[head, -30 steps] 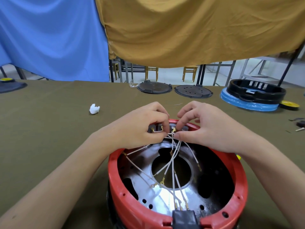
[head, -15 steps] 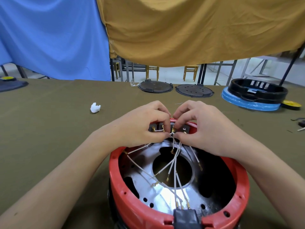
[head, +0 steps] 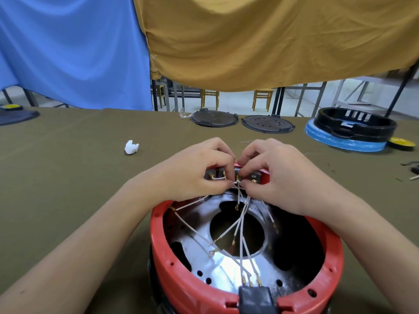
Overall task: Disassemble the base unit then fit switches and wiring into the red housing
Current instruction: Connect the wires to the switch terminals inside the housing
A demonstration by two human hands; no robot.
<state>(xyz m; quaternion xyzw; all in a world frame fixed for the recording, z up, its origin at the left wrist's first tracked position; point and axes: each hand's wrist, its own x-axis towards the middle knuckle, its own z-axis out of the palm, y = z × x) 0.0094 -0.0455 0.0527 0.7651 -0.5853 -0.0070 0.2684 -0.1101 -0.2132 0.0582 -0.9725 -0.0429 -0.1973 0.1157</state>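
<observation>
On an olive-covered desk [head: 68, 189], the left hand [head: 195, 171] and right hand [head: 276, 173] meet at twelve o'clock on the red housing [head: 163, 266], fingers curled and pinching white wires [head: 240, 220] at the grey switches [head: 214, 174] on its far rim.

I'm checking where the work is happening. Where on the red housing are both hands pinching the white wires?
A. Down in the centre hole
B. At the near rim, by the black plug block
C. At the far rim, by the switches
C: the left hand and right hand meet at the far rim of the red housing, pinching the white wires beside the switches.
</observation>
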